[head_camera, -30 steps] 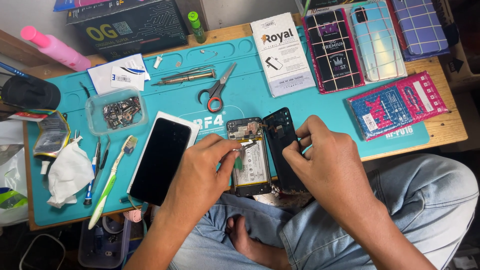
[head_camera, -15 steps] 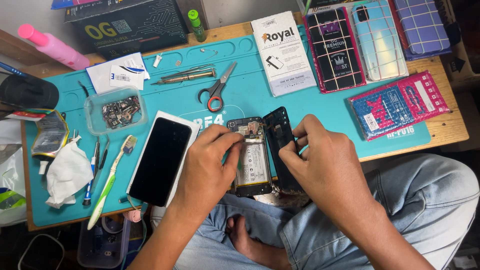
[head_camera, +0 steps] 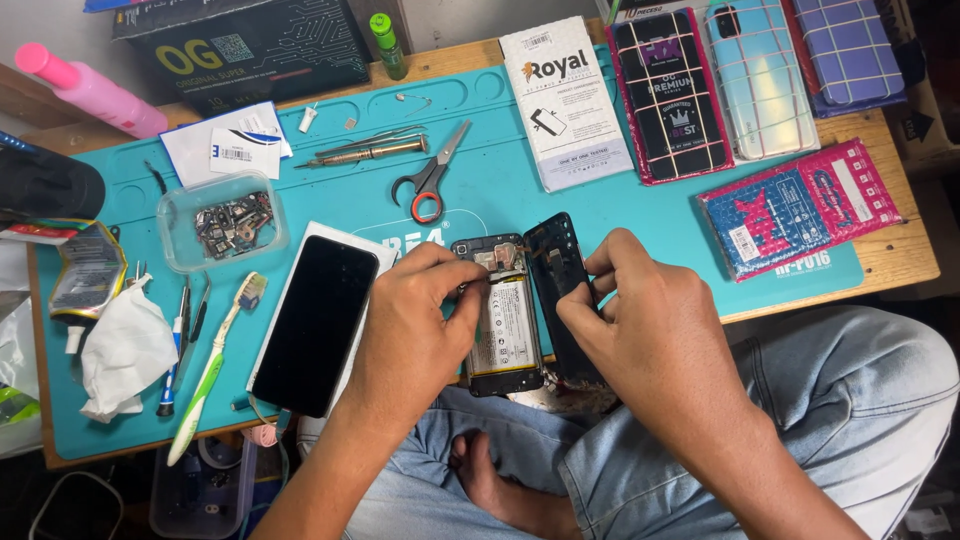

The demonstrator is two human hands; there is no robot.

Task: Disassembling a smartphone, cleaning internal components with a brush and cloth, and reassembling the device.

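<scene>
An opened phone (head_camera: 503, 335) lies face down at the near edge of the teal mat (head_camera: 620, 215), with its battery and board bare. My left hand (head_camera: 415, 335) rests on its left side, thumb and forefinger pinched together at the upper part of the board. Whether something small sits between those fingertips I cannot tell. My right hand (head_camera: 650, 330) grips the black back cover (head_camera: 558, 265), which stands tilted along the phone's right edge. A second phone with a dark screen (head_camera: 315, 325) lies just left of my left hand.
Scissors (head_camera: 428, 180), a metal tool (head_camera: 365, 153) and a clear tub of small parts (head_camera: 222, 220) lie farther back. A toothbrush (head_camera: 210, 375), pens and a crumpled tissue (head_camera: 125, 350) are at the left. Boxed and bubble-wrapped packages (head_camera: 795, 205) line the back right.
My left hand's fingers have crept slightly up toward the top of the opened phone. The right hand and the back cover have barely moved.
</scene>
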